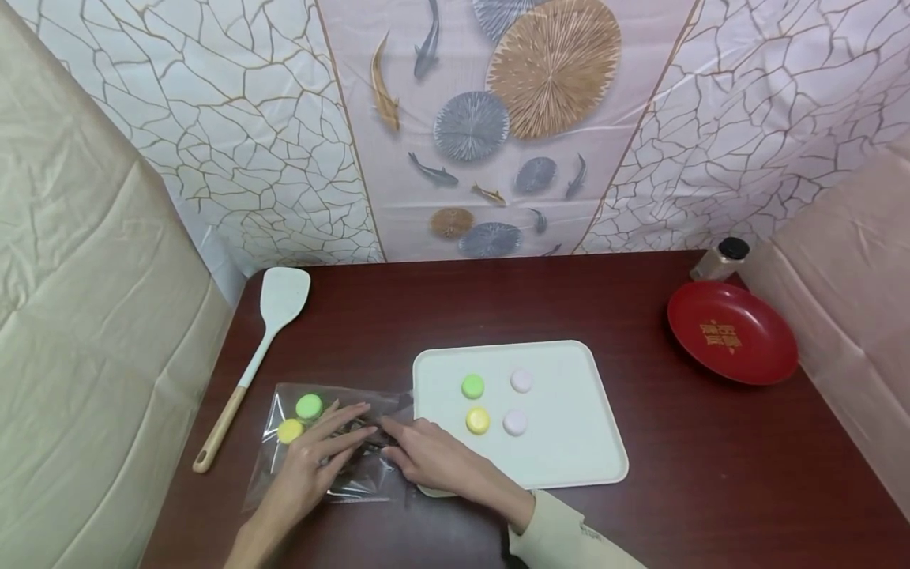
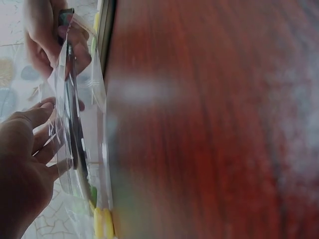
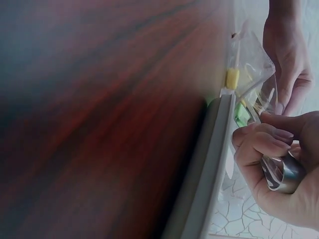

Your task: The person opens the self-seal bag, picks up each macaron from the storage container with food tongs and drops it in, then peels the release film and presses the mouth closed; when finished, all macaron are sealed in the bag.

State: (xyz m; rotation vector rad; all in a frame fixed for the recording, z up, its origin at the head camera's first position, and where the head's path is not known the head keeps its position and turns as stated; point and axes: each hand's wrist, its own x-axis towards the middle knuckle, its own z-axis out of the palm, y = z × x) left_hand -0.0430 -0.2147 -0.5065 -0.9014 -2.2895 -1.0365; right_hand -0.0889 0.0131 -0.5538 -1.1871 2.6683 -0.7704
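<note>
My right hand [image 1: 434,457] grips metal tongs, with their rounded bend [image 3: 293,175] showing at the palm in the right wrist view. The tong arms [image 2: 75,119] reach into a clear plastic bag [image 1: 362,488] lying left of the tray. Over the bag, my left hand [image 1: 306,466] has its fingers extended, fingertips at the plastic near its mouth. Inside the bag, toward its far left side, are a green macaron [image 1: 309,406] and a yellow macaron [image 1: 290,431]. Fingers cover the tong tips in the head view.
A white tray [image 1: 569,450] holds a green macaron [image 1: 472,386], a yellow one [image 1: 478,420] and two pale lilac macarons [image 1: 515,422]. A white spatula [image 1: 266,336] lies at left. Far right are a red plate [image 1: 761,340] and a black-capped jar [image 1: 714,265].
</note>
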